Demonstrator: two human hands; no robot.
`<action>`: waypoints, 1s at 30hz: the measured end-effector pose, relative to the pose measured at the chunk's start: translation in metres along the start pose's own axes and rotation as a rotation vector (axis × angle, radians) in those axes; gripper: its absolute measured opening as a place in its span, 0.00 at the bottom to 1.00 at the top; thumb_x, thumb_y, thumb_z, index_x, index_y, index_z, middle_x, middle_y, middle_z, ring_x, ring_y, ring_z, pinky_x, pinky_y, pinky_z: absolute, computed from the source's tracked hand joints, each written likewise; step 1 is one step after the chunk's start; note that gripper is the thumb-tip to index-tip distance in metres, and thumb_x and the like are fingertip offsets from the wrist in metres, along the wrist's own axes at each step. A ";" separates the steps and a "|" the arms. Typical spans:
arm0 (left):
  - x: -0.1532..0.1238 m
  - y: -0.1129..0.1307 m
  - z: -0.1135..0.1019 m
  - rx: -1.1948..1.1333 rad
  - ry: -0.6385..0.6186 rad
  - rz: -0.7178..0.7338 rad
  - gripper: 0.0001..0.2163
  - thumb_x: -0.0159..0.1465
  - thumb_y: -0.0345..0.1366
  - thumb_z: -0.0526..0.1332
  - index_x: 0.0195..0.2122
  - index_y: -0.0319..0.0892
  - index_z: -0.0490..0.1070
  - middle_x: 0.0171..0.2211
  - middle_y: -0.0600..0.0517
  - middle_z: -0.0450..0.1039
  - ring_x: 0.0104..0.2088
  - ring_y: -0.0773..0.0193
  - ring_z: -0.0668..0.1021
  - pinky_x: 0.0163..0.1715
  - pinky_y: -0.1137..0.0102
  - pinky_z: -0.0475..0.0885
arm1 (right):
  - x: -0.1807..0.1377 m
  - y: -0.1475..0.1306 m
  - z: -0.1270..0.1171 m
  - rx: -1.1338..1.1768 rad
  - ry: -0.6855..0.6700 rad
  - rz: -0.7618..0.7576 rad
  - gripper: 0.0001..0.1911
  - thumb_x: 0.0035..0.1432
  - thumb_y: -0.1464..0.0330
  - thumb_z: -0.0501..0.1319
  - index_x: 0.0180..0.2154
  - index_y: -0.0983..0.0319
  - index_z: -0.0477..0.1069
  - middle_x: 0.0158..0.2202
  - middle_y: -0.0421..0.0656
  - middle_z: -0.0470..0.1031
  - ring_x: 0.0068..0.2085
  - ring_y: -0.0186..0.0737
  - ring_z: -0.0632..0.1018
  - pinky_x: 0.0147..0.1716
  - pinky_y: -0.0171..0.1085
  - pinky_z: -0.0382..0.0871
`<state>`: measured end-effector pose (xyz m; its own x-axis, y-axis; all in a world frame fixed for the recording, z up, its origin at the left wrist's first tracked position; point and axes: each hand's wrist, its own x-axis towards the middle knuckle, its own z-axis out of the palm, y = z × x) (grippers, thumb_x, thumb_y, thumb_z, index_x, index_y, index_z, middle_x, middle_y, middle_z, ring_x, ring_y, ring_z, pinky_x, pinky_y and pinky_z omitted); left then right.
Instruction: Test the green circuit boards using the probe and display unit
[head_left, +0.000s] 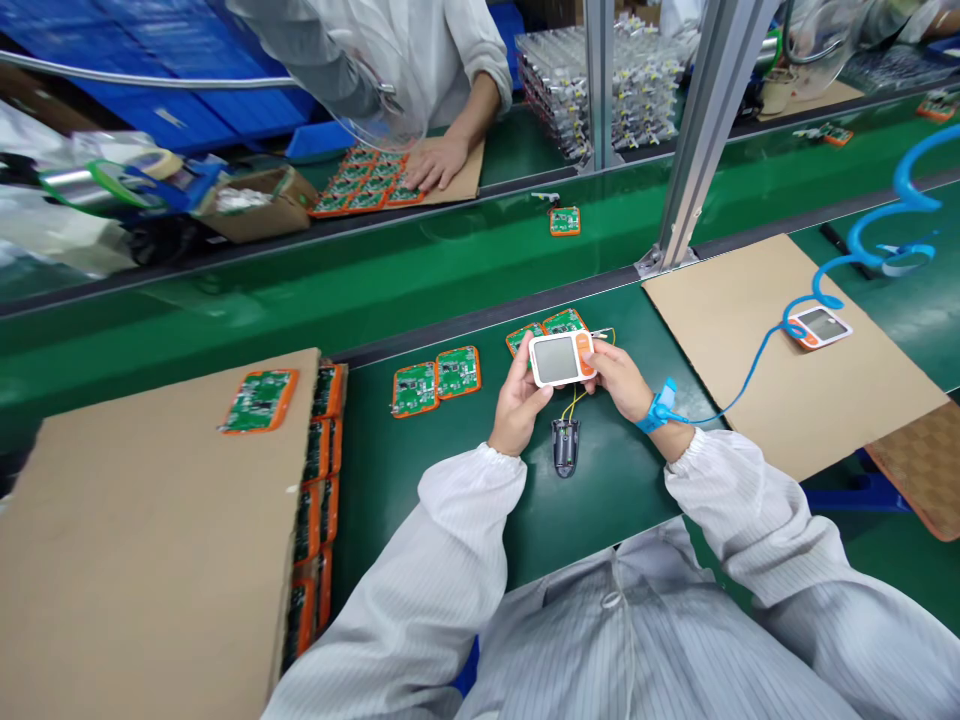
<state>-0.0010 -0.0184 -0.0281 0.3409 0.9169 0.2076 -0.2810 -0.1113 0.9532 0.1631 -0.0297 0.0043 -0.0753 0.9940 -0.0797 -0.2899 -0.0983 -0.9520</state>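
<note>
Between my two hands is a white handheld device point(557, 360) with a grey screen and orange buttons, its screen facing up. My left hand point(517, 405) grips its left edge, fingers behind and thumb at the lower rim. My right hand point(619, 378) holds the right end, thumb by the orange buttons. Yellow wires run below it to a dark battery holder point(565, 447) on the green bench. Two orange-framed circuit boards point(564, 321) lie just behind the device, partly covered by it. Another pair of circuit boards point(458, 372) lies to the left.
Stacked boards under cardboard point(150, 560) stand at left, with one circuit board point(259, 401) on top. On the right, a second device point(821, 326) rests on a cardboard sheet point(742, 380). A blue coiled cord point(757, 365) reaches my wrist strap. Across the belt, a co-worker's hand point(437, 162) touches boards.
</note>
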 end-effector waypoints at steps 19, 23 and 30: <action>-0.001 0.005 0.004 -0.147 0.035 -0.014 0.38 0.55 0.37 0.68 0.65 0.49 0.53 0.60 0.47 0.64 0.56 0.54 0.70 0.51 0.69 0.69 | -0.001 0.000 -0.002 0.031 -0.086 0.004 0.14 0.44 0.64 0.62 0.35 0.64 0.70 0.21 0.36 0.71 0.21 0.28 0.70 0.19 0.29 0.64; -0.001 0.005 0.004 -0.118 0.032 -0.025 0.38 0.54 0.36 0.69 0.64 0.47 0.55 0.57 0.46 0.67 0.54 0.55 0.72 0.52 0.69 0.68 | -0.003 0.000 0.000 0.014 -0.008 0.015 0.14 0.48 0.58 0.60 0.29 0.64 0.69 0.19 0.37 0.70 0.19 0.28 0.69 0.16 0.28 0.62; -0.004 0.011 0.008 -0.020 0.023 -0.028 0.38 0.52 0.38 0.70 0.64 0.44 0.57 0.49 0.45 0.73 0.46 0.58 0.77 0.49 0.69 0.69 | -0.002 0.005 -0.001 -0.083 0.104 0.008 0.24 0.52 0.49 0.56 0.23 0.64 0.68 0.13 0.37 0.65 0.14 0.28 0.65 0.12 0.29 0.58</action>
<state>0.0017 -0.0261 -0.0169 0.3278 0.9283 0.1754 -0.2891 -0.0782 0.9541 0.1627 -0.0320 -0.0003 0.0229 0.9933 -0.1135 -0.2093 -0.1063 -0.9721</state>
